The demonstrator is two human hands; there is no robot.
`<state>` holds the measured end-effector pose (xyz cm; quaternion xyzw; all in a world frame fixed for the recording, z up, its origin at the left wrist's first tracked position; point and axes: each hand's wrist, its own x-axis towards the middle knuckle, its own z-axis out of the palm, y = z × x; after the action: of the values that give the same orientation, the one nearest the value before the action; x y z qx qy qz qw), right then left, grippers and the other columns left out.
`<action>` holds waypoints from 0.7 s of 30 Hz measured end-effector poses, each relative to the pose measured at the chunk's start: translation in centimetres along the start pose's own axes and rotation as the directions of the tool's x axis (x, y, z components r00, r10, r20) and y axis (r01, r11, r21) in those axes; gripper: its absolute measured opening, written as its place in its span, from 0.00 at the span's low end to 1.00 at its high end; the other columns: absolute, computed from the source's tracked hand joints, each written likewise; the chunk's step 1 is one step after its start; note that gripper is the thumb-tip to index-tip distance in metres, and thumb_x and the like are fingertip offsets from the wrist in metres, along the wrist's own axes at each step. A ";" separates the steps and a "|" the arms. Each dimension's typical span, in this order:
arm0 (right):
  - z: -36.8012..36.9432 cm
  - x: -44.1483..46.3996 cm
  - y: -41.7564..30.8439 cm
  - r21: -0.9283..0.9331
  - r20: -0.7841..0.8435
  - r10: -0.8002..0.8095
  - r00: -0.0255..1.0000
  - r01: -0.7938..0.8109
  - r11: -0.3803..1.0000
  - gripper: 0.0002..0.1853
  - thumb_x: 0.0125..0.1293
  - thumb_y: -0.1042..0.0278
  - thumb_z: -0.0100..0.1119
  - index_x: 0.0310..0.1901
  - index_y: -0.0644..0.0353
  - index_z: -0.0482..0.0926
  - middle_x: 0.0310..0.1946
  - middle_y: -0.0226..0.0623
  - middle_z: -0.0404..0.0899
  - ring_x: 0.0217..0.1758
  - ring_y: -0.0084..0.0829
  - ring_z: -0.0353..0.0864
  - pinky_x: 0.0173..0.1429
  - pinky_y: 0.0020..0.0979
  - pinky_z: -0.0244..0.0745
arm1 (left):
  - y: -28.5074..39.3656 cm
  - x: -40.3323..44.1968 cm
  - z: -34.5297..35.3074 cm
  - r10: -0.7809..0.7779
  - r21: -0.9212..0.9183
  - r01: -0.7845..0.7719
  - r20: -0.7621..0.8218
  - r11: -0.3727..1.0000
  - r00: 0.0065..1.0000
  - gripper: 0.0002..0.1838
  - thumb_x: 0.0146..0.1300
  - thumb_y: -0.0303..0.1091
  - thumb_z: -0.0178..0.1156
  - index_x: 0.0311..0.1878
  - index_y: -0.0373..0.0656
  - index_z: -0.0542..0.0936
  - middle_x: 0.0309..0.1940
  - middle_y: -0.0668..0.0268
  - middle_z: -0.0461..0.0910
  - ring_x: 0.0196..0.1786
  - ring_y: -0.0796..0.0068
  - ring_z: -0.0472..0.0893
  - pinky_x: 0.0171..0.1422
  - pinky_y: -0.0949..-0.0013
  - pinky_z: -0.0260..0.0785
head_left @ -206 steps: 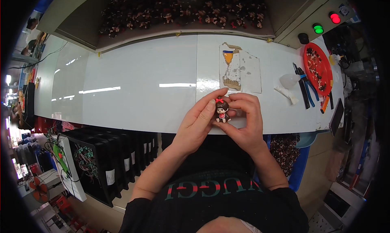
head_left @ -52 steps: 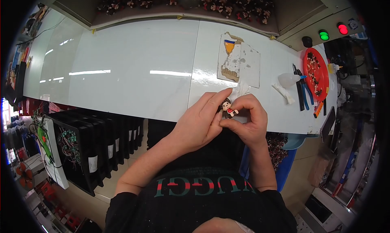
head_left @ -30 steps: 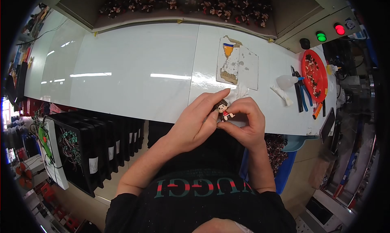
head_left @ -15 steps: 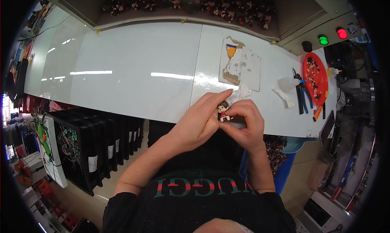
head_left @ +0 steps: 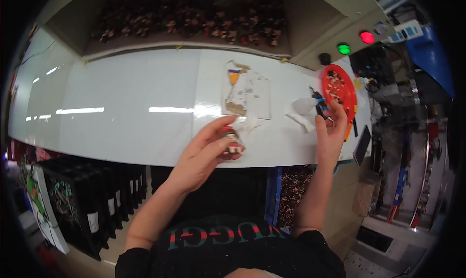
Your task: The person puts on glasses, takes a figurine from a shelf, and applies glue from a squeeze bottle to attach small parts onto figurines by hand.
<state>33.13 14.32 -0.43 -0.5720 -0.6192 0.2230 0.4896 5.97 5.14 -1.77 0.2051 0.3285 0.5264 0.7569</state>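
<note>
A small figurine (head_left: 232,141) with a brown head, a red bow and red clothing is gripped between the thumb and fingers of my left hand (head_left: 198,157), over the table's front edge. My right hand (head_left: 331,132) is apart from it, over the tools by the red plate (head_left: 348,94). Its thumb and fingers are spread and curved, with nothing visibly held. They partly cover the black tools (head_left: 316,94) and the blue-handled pliers. Left of that hand lie a translucent bottle (head_left: 302,105) with a blue tip and a white rolled cloth (head_left: 303,122).
A stained board (head_left: 258,96) and a crumpled white tissue (head_left: 251,125) lie on the white table (head_left: 126,93). Many figurines (head_left: 194,23) fill the shelf opening behind. Below the table are a blue bin (head_left: 273,193) of small parts and black racks (head_left: 92,195). A dark flat device (head_left: 362,146) is at the right edge.
My right hand has let go of the figurine and moved right to the tools. My left hand still holds the figurine, now more upright. The view has turned right, shifting the table leftward.
</note>
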 end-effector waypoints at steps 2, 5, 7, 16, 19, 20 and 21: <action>0.7 0.9 0.8 -0.209 0.147 0.023 0.989 0.008 0.978 0.26 0.57 0.68 0.67 0.57 0.63 0.72 0.42 0.33 0.72 0.43 0.25 0.70 0.50 0.27 0.67 | 0.0 0.0 -0.2 -0.024 0.019 0.023 0.045 1.000 0.999 0.24 0.72 0.30 0.49 0.69 0.40 0.62 0.53 0.61 0.72 0.52 0.73 0.76 0.58 0.66 0.69; 1.6 1.6 1.6 -0.258 0.295 0.060 0.953 0.019 0.966 0.17 0.61 0.66 0.64 0.50 0.65 0.77 0.44 0.36 0.76 0.41 0.23 0.73 0.45 0.24 0.68 | 0.0 -0.1 -0.6 0.008 -0.059 -0.003 0.082 0.998 0.997 0.23 0.72 0.30 0.49 0.68 0.39 0.64 0.54 0.61 0.72 0.52 0.75 0.75 0.59 0.67 0.69; 1.8 1.6 1.2 -0.260 0.313 0.071 0.947 0.013 0.966 0.16 0.63 0.67 0.63 0.49 0.65 0.77 0.43 0.35 0.76 0.39 0.22 0.73 0.44 0.24 0.68 | 0.0 -0.1 -0.8 -0.008 -0.108 0.015 0.058 0.994 0.998 0.24 0.71 0.28 0.48 0.69 0.38 0.64 0.55 0.58 0.72 0.50 0.73 0.76 0.58 0.69 0.69; -0.5 -0.8 -3.7 0.048 0.521 -0.123 0.845 0.114 0.992 0.16 0.55 0.77 0.65 0.46 0.63 0.76 0.46 0.37 0.75 0.48 0.26 0.73 0.55 0.26 0.66 | 0.2 0.3 -1.1 -0.038 -0.195 0.058 0.105 0.979 0.994 0.29 0.66 0.24 0.44 0.72 0.33 0.58 0.56 0.55 0.71 0.48 0.72 0.73 0.58 0.70 0.67; -0.1 -1.5 -4.4 0.018 0.559 -0.185 0.808 0.212 0.977 0.18 0.48 0.75 0.71 0.43 0.63 0.79 0.39 0.38 0.77 0.43 0.31 0.76 0.50 0.28 0.70 | 0.1 0.4 -1.2 -0.030 -0.206 0.055 0.122 0.977 0.992 0.30 0.66 0.24 0.44 0.72 0.33 0.58 0.56 0.55 0.71 0.48 0.72 0.73 0.58 0.70 0.67; 0.0 -1.6 -4.6 0.026 0.572 -0.195 0.797 0.220 0.975 0.18 0.47 0.74 0.72 0.42 0.63 0.79 0.38 0.38 0.78 0.42 0.32 0.76 0.48 0.28 0.70 | 0.1 0.4 -1.3 -0.024 -0.210 0.051 0.129 0.976 0.991 0.30 0.66 0.25 0.45 0.72 0.33 0.58 0.55 0.56 0.71 0.48 0.72 0.72 0.58 0.70 0.67; 0.2 -1.7 -4.7 0.030 0.584 -0.208 0.785 0.235 0.971 0.18 0.47 0.72 0.73 0.41 0.63 0.79 0.37 0.37 0.78 0.40 0.32 0.77 0.46 0.29 0.71 | 0.1 0.4 -1.3 -0.028 -0.207 0.053 0.122 0.977 0.992 0.30 0.66 0.25 0.45 0.72 0.33 0.58 0.55 0.56 0.71 0.48 0.73 0.72 0.58 0.70 0.67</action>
<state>30.47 11.65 2.80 -0.4099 -0.8068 0.3146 0.2864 5.10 5.48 -2.69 0.1482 0.2299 0.5293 0.8031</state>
